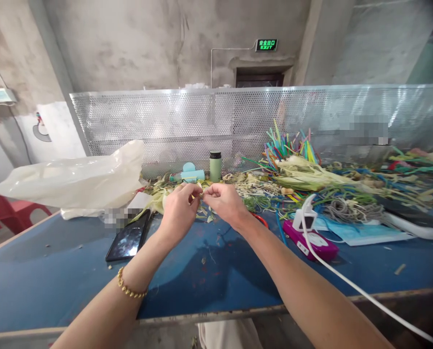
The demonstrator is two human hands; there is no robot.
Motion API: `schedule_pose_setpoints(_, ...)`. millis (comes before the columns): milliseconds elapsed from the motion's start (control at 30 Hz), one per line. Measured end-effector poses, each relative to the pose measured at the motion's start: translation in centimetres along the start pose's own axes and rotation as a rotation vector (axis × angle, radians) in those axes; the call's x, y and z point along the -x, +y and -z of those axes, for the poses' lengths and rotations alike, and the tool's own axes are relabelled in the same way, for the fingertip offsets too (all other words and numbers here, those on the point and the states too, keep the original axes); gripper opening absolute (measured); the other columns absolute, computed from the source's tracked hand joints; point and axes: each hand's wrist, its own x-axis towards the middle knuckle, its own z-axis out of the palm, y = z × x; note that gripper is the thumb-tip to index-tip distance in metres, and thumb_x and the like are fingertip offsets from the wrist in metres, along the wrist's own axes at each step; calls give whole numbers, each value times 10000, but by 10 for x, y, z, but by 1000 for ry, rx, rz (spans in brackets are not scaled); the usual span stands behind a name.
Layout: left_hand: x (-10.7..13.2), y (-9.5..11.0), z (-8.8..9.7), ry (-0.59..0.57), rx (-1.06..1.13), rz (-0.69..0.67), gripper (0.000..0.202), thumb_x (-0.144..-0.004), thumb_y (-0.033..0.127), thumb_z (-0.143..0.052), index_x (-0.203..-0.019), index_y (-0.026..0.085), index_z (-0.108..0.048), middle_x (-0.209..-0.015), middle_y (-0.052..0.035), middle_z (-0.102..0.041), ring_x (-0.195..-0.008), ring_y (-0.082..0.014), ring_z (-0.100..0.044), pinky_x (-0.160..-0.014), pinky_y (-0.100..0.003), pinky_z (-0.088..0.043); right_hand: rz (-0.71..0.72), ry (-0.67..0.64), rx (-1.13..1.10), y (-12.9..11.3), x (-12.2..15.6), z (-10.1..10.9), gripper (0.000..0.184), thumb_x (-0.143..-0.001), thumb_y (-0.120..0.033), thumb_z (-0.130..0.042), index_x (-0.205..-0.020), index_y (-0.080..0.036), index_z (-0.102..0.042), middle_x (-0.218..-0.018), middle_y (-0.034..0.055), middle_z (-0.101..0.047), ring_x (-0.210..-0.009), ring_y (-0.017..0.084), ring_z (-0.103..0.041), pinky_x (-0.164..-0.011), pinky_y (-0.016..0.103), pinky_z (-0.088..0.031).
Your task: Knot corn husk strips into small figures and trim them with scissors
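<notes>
Plastic bag [74, 179]: crinkled, milky, slumped on the blue table [56, 271].
Phone [128, 236]: glossy black slab.
Left hand [178, 208]: fingers curled, pinching a thin scrap [202, 195] above mid-table.
Right hand [224, 201]: knuckles up, fingertips closed on the same scrap.
Strip pile [311, 174]: tangled, colourful, fibrous.

The worn blue surface [49, 271] carries a dark phone [129, 237] and a white plastic bag [78, 179] on its left. At the back a green flask [215, 166] stands near pale leaf scraps [158, 198]. To the right lie a magenta box [316, 245] with a white cable [347, 281], a blue face mask [362, 233] and a heap of coloured strips [292, 145].
</notes>
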Motion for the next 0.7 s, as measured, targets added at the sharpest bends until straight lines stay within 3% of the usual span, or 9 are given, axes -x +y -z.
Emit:
schedule_pose_setpoints(333, -3, -1, 5, -20, 78, 102, 123, -778, 153, -598, -715, 208, -689, -713, -15, -661, -683, -163, -562, -661, -275, -386, 180, 72, 298, -7, 4, 1, 53, -732, -184, -605, -708, -162, -647, -507, -41, -475, -487, 94, -392, -515, 240, -297)
schedule_pose_setpoints(500, -6, -11, 6, -128, 390, 211, 165, -778, 279, -631, -659, 165, -644, -577, 17, -530, -559, -115, -427, -549, -251, -306, 267, 87, 363, -5, 6, -1, 119, -782, -182, -591, -829, -164, -699, -553, -31, -522, -519, 102, -418, -554, 242, -309)
schedule_pose_setpoints(700, -7, -11, 10, -186, 623, 357, 265, -711, 370, -695, -610, 137, -618, -577, 15, -484, -567, -95, -361, -547, -247, -264, 362, 16, 353, -6, 8, 0, 215, -861, -207, -552, -956, -162, -740, -573, -20, -541, -539, 104, -419, -560, 245, -290)
